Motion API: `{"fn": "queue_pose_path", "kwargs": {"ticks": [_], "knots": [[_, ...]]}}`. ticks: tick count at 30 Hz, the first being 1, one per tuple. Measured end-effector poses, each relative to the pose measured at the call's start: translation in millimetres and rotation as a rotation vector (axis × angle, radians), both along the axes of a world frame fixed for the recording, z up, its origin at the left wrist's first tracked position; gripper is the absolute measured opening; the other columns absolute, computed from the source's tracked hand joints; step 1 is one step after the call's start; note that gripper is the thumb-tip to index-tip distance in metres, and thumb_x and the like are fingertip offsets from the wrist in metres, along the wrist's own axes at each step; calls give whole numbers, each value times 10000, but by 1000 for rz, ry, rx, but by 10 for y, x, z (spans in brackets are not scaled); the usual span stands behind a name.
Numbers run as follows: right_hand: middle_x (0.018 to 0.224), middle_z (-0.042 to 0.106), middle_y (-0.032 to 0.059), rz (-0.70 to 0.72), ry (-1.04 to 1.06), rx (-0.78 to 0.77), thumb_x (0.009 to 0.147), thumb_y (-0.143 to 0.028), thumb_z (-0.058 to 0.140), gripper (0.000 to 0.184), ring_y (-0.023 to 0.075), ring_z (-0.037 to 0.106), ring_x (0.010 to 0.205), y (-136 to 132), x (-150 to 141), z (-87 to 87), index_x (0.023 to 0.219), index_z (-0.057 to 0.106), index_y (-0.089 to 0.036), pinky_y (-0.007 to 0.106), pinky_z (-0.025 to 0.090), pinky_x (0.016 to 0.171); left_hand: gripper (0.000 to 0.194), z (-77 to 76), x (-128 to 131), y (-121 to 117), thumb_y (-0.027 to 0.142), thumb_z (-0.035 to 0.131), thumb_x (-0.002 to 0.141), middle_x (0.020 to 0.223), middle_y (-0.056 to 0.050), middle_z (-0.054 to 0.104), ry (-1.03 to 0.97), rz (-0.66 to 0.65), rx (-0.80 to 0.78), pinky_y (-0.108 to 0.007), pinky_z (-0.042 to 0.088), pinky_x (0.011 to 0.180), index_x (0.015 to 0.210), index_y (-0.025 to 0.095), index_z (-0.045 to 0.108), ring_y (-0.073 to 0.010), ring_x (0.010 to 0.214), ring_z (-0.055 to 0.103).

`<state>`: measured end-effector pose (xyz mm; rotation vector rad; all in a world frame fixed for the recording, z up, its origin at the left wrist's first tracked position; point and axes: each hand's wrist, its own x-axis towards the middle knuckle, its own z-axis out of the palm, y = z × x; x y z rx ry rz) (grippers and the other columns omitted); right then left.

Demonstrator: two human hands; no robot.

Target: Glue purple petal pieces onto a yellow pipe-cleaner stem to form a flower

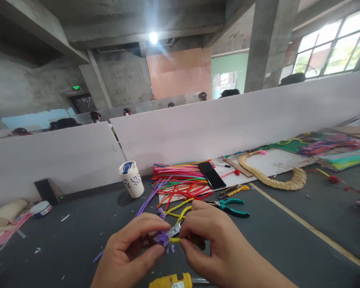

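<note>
My left hand (132, 245) pinches a small purple flower-like piece (162, 238) between thumb and fingertips. My right hand (211, 234) is closed, its thumb and forefinger gripping a yellow pipe cleaner (174, 240) that meets the purple piece. Just behind the fingertips show the metal blades of yellow-handled scissors (174, 230), partly covered by my right hand. Tiny purple scraps (172, 249) lie below the flower. Beyond my right hand rest pliers with teal handles (234, 209). Another purple piece (161, 213) with a yellow stem lies farther back.
A bundle of coloured pipe cleaners (180, 176) lies under a black phone (212, 175). A white cup (131, 180) stands to its left. At the front edge is a yellow tool (171, 281), partly cut off. A curved beige form (273, 182) lies right; a white partition (228, 120) runs behind.
</note>
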<state>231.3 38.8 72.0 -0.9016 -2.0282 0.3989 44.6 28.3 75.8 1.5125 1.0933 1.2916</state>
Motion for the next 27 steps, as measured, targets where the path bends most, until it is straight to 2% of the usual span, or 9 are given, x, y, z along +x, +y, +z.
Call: {"fn": "queue_pose_path", "kwargs": {"ticks": [4,8,12,16,21,27], "knots": [[649,587,-2,18,32,60,749,-52,566,134,140,501,658,-11,6,0,736,625,-171,250,376,594,90,-10,53,30,243,829,612,755,-3,706,-196,2,-99,-197,477,476,699,233,809,-106,518,592],[833,657,32,102,45,70,806,-68,618,128,144,561,756,-18,-8,-26,893,641,-159,241,421,659,183,-36,127,28,262,885,555,639,5,698,-309,17,-206,-183,463,448,708,212,798,-105,487,597],[815,641,12,142,121,7,822,-49,645,123,122,562,742,5,-25,-80,838,617,-167,207,424,662,218,-70,158,30,278,899,541,547,13,681,-323,27,-243,-188,477,470,720,210,795,-109,480,593],[790,629,-7,150,174,-25,829,-43,650,149,114,556,721,33,-24,-113,807,606,-184,197,424,657,190,-57,168,30,245,903,518,620,10,708,-302,57,-219,-179,499,518,672,214,798,-101,524,603],[783,636,-9,177,198,-48,853,-80,648,129,116,564,708,62,-18,-96,798,614,-191,208,436,653,156,7,193,16,269,890,537,695,1,702,-329,32,-224,-199,489,479,654,211,805,-101,513,584],[784,669,-23,141,220,-147,789,-62,695,150,119,605,725,47,-18,-73,800,635,-199,213,466,662,136,-16,173,40,230,886,529,688,-8,697,-308,86,-201,-206,489,515,625,204,794,-128,580,595]]}}
